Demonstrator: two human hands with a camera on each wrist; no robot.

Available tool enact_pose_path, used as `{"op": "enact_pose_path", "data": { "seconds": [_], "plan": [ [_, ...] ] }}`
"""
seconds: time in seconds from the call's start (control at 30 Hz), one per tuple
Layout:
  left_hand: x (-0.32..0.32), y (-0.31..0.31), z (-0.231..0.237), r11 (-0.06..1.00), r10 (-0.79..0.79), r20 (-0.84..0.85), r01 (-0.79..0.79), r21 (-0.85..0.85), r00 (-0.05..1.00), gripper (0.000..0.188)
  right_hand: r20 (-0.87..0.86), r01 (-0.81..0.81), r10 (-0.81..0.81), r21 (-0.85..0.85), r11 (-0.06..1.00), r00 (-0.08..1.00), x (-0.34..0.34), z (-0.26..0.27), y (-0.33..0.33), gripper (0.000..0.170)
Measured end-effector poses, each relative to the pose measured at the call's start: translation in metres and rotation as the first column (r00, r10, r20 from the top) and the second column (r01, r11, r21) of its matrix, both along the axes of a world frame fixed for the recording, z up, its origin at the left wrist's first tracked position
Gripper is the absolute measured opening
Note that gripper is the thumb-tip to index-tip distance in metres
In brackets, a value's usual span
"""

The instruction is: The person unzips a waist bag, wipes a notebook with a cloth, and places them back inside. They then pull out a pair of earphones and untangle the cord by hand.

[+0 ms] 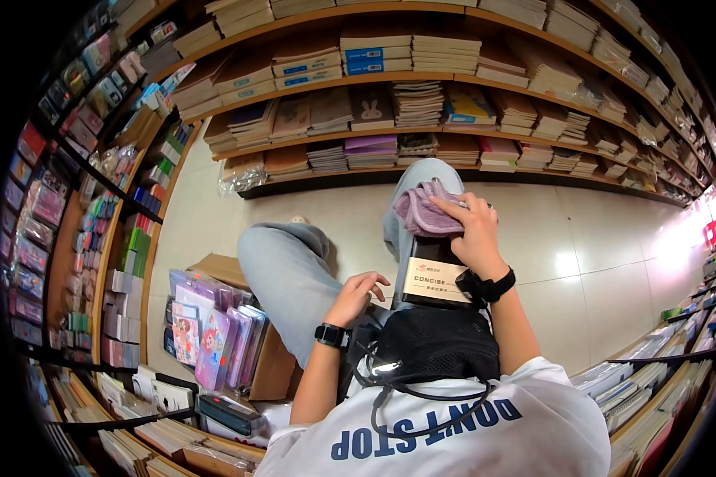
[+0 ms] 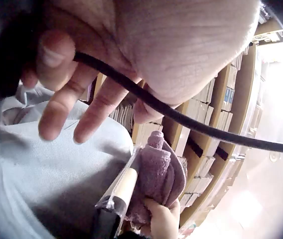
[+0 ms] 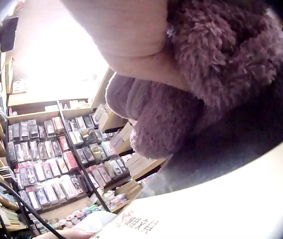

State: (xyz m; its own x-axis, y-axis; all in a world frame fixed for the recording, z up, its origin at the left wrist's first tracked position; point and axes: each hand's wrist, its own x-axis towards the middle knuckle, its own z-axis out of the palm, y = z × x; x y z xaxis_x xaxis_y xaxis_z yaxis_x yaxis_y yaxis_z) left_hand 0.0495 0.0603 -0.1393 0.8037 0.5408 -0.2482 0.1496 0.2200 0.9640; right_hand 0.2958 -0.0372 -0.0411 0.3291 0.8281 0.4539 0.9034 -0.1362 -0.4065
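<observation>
My right hand [image 1: 477,234] grips a bunched purple cloth [image 1: 418,213], fuzzy in the right wrist view, at the far end of a black notebook [image 1: 433,250]. A cream paper band [image 1: 431,280] printed "CONCISE" wraps the notebook, which lies on my lap. In the left wrist view, clear plastic shows along the notebook's edge [image 2: 112,209], with the folded cloth [image 2: 154,172] beside it. My left hand [image 1: 353,300] is at the near left of the notebook, above my thigh, its fingers loosely bent and holding nothing. A black cord [image 2: 181,119] crosses in front of its palm.
Shelves [image 1: 445,127] stacked with notebooks run across the front. A cardboard box [image 1: 274,367] of plastic-wrapped items stands by my left leg. Racks of small packaged goods [image 1: 44,203] line the left side. A black mesh bag [image 1: 433,340] with cables sits at my waist.
</observation>
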Motion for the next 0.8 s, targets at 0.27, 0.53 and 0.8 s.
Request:
{"op": "enact_pose_path", "data": {
  "seconds": [0.27,0.53,0.8],
  "plan": [
    [-0.006,0.001,-0.001,0.999,0.015,0.005,-0.015,-0.044,1.0,0.037,-0.023,0.057,-0.058,-0.047,0.997,0.998,0.004,0.0,-0.006,0.075],
    [-0.001,-0.003,0.008,0.999,-0.032,-0.038,0.033,0.012,0.999,0.038,-0.01,-0.017,0.016,-0.036,0.999,1.0,-0.003,0.0,0.004,0.075],
    [0.015,-0.01,0.004,0.996,-0.076,0.065,0.074,0.042,0.995,0.045,0.082,-0.127,0.127,-0.006,0.992,0.989,-0.022,-0.004,0.012,0.074]
  ]
}}
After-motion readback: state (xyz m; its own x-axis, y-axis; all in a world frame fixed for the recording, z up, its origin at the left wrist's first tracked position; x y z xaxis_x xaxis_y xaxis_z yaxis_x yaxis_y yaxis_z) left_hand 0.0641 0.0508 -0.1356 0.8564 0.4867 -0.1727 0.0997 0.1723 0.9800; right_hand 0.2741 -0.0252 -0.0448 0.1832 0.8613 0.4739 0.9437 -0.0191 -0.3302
